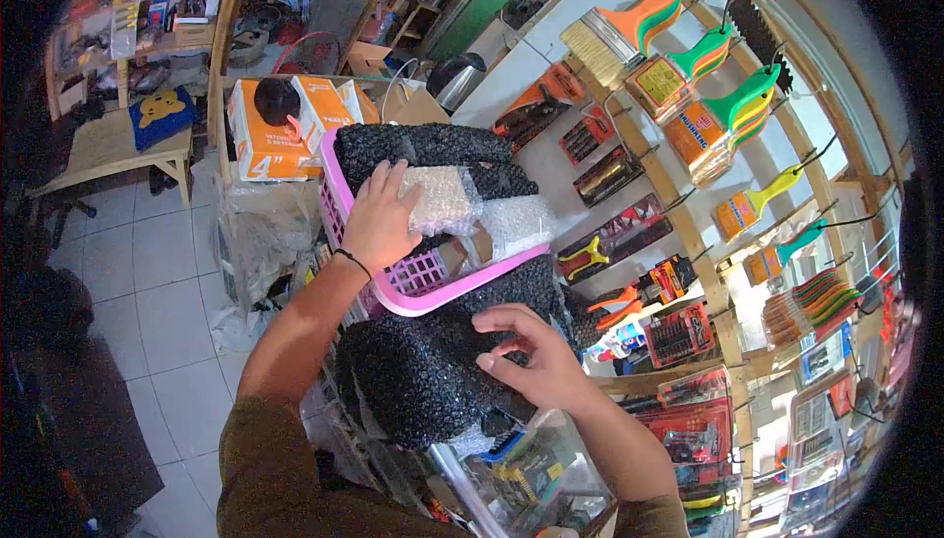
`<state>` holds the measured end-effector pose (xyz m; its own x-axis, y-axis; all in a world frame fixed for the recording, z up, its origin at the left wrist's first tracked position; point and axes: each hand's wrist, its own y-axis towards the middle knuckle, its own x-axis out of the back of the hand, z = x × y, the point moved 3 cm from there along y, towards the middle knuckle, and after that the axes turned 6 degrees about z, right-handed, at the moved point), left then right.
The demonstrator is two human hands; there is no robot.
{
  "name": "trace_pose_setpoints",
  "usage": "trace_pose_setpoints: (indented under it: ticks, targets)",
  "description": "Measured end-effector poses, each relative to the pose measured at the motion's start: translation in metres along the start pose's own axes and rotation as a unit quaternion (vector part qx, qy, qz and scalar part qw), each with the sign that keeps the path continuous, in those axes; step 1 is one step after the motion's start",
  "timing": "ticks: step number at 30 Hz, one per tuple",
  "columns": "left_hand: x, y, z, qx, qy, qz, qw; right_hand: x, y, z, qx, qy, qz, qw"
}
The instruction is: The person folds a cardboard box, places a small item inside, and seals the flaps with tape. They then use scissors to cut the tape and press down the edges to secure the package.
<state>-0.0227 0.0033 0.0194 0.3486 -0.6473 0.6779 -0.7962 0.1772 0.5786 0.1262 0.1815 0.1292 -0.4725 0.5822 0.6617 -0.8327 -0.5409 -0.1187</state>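
Left hand (382,218) — fingers spread, resting against the white bubble-wrapped parcel (442,202) inside the pink plastic lattice basket (405,306). Right hand (536,366) — thumb and fingers apart, over the black bubble-wrapped bundle (413,381) beside the basket.

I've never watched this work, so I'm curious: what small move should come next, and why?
Perhaps the right hand should settle onto the black bubble-wrapped bundle below: that hand looks half-curled and empty, while the left hand is at the beige, bubble-wrapped packet inside the pink plastic basket.
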Motion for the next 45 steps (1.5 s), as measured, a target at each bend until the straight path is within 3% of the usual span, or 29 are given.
trace_pose_setpoints:
  ticks: [3, 7, 12, 14, 15, 17, 18, 21, 24, 26, 29, 31, 32, 33, 35, 37, 39, 43, 45]
  targets:
    - [0.002, 0.004, -0.010, 0.024, 0.054, -0.012, 0.998, 0.001, 0.013, 0.004, -0.026, -0.063, 0.005, 0.998]
    - [0.005, 0.000, -0.007, 0.052, 0.072, -0.005, 0.996, -0.021, 0.022, -0.009, -0.026, 0.029, -0.015, 0.999]
    - [0.010, 0.001, -0.008, 0.047, 0.080, 0.007, 0.996, -0.057, -0.027, -0.024, 0.075, 0.102, -0.120, 0.985]
    - [0.011, 0.000, -0.010, 0.038, 0.063, -0.013, 0.997, -0.079, -0.067, -0.044, 0.039, 0.116, -0.180, 0.976]
    - [0.011, 0.000, -0.009, 0.034, 0.070, -0.020, 0.997, -0.092, -0.090, -0.054, -0.031, 0.101, -0.202, 0.974]
    - [0.012, 0.000, -0.007, 0.025, 0.032, -0.095, 0.995, -0.123, -0.134, -0.086, -0.028, 0.083, -0.216, 0.973]
    - [0.014, 0.000, -0.008, 0.023, 0.032, -0.105, 0.994, -0.135, -0.157, -0.091, -0.119, 0.073, -0.203, 0.969]
    - [0.017, -0.001, -0.012, 0.009, 0.037, -0.160, 0.986, -0.154, -0.201, -0.072, -0.162, 0.153, -0.257, 0.940]
    - [0.034, -0.016, -0.016, 0.021, 0.019, -0.266, 0.964, -0.172, -0.242, -0.117, -0.219, 0.186, -0.282, 0.915]
    - [0.044, -0.047, -0.022, 0.069, -0.032, -0.341, 0.937, -0.175, -0.256, -0.130, -0.194, 0.201, -0.291, 0.915]
    - [0.032, -0.145, -0.030, 0.220, -0.104, -0.393, 0.887, -0.168, -0.267, -0.128, -0.184, 0.222, -0.317, 0.903]
    - [-0.011, -0.244, -0.035, 0.356, -0.146, -0.359, 0.851, -0.167, -0.273, -0.129, -0.208, 0.182, -0.286, 0.917]
    - [-0.045, -0.309, -0.028, 0.342, -0.069, -0.326, 0.879, -0.168, -0.277, -0.131, -0.203, 0.190, -0.297, 0.913]
    - [-0.029, -0.333, -0.080, 0.331, -0.085, -0.291, 0.894, -0.169, -0.282, -0.133, -0.206, 0.187, -0.290, 0.916]
    - [-0.049, -0.397, -0.120, 0.340, 0.009, -0.166, 0.926, -0.175, -0.290, -0.138, -0.207, 0.189, -0.293, 0.914]
    - [-0.031, -0.393, -0.167, 0.190, -0.160, -0.093, 0.964, -0.182, -0.303, -0.142, -0.209, 0.201, -0.301, 0.909]
    - [-0.035, -0.377, -0.192, 0.068, -0.233, -0.006, 0.970, -0.185, -0.310, -0.144, -0.221, 0.238, -0.308, 0.894]
    - [-0.025, -0.315, -0.253, -0.100, -0.266, 0.245, 0.927, -0.191, -0.324, -0.133, -0.212, 0.234, -0.336, 0.888]
    - [-0.038, -0.305, -0.282, -0.175, -0.254, 0.263, 0.914, -0.188, -0.333, -0.126, -0.185, 0.305, -0.358, 0.863]
